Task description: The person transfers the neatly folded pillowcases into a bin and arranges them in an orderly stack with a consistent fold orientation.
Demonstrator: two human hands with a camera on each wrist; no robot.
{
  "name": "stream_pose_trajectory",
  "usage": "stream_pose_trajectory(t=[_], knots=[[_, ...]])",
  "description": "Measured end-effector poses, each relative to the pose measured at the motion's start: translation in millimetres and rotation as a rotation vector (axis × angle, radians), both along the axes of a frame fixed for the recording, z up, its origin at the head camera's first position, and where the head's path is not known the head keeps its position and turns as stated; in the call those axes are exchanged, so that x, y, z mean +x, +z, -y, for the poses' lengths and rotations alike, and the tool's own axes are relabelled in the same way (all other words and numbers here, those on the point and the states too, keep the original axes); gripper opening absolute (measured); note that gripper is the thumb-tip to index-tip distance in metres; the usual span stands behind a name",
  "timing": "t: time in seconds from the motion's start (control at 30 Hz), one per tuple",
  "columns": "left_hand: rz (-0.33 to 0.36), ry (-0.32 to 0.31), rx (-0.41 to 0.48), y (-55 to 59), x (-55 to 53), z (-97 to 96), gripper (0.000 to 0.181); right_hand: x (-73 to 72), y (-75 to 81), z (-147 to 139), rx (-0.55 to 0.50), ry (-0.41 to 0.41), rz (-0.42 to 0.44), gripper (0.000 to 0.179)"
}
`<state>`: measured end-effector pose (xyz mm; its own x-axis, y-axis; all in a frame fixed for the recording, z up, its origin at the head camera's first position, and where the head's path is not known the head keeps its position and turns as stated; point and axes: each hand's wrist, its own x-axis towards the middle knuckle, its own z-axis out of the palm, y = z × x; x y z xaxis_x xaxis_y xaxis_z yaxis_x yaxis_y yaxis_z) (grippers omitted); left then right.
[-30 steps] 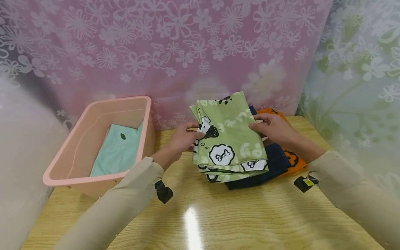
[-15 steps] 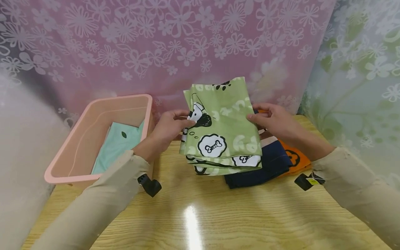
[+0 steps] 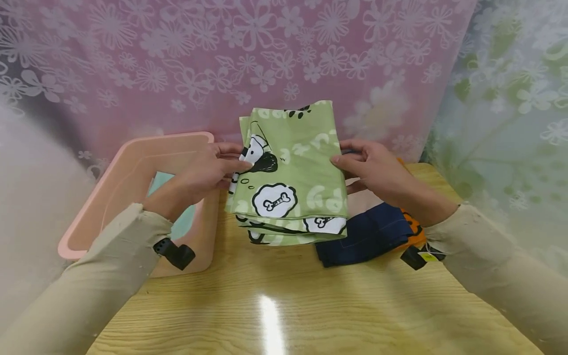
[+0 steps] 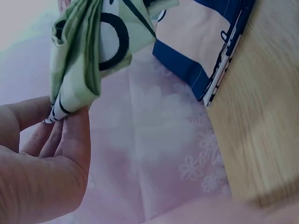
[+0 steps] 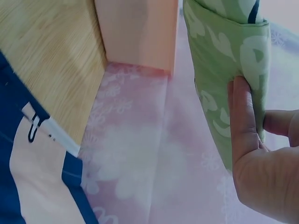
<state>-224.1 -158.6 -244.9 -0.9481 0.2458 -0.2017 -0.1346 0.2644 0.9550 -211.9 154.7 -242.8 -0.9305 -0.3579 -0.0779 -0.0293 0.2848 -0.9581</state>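
A folded green cloth [image 3: 301, 162] with white lettering, a dog print and bone pictures hangs above the table between both hands. My left hand [image 3: 197, 167] pinches its left edge, thumb on top and fingers beneath. On the opposite edge my right hand [image 3: 377, 165] grips it the same way. The left wrist view shows the layered folds of the cloth [image 4: 79, 60] caught between thumb and fingers. In the right wrist view, fingers [image 5: 244, 112] lie flat along the underside of the cloth. Part of the left hand overlaps the pink bin's rim in the head view.
A pink plastic bin [image 3: 206, 246] stands at the left with a folded mint cloth [image 3: 184, 222] inside. To the right lie a folded navy and pale pink cloth [image 3: 366, 236] and an orange cloth [image 3: 414, 229] partly behind the right wrist. A floral curtain [image 3: 284, 59] backs the wooden table [image 3: 213, 315].
Both hands have lifted the green cloth off the pile and carried it left, towards the pink bin. More of the navy cloth now shows.
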Motion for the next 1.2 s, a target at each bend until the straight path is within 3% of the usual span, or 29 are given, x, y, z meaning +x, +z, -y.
stream_pose_trajectory(t=[0.2,0.33,0.5,0.67,0.9,1.2], knots=[[-0.022,-0.027,-0.020,13.4,11.8,17.0,0.056,-2.0,2.8,13.6,-0.023,0.040,-0.002,0.050],[-0.062,-0.020,-0.097,19.8,18.3,26.5,0.053,-4.4,2.6,23.1,-0.050,0.053,0.004,0.047],[-0.051,-0.024,-0.169,29.0,22.8,35.9,0.052,-5.7,4.0,31.9,-0.069,0.079,0.006,0.052],[-0.022,-0.015,-0.147,34.4,23.9,42.0,0.050,-8.1,4.6,39.8,-0.095,0.092,0.020,0.051],[-0.026,0.047,-0.173,34.9,24.2,56.3,0.052,-18.2,3.5,54.7,-0.092,0.116,0.003,0.047],[-0.019,0.048,-0.120,30.2,12.7,82.5,0.053,-30.8,-0.6,81.3,-0.154,0.134,0.060,0.046]])
